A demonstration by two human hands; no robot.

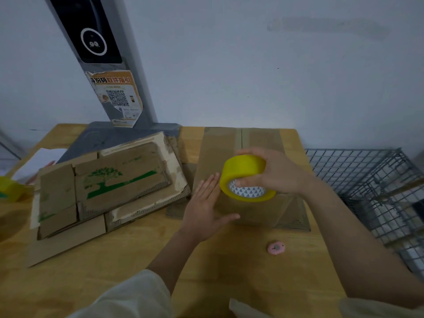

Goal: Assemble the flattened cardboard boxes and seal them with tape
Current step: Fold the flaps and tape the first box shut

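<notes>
My right hand [273,173] grips the yellow tape roll [245,177], fingers curled into its core, above the assembled cardboard box [231,152]; my left hand [204,207] lies flat and open on the box, just beside the roll

Pale cream sleeve [137,294] pushed up the left forearm; a matching cuff [376,308] at the right.
</notes>
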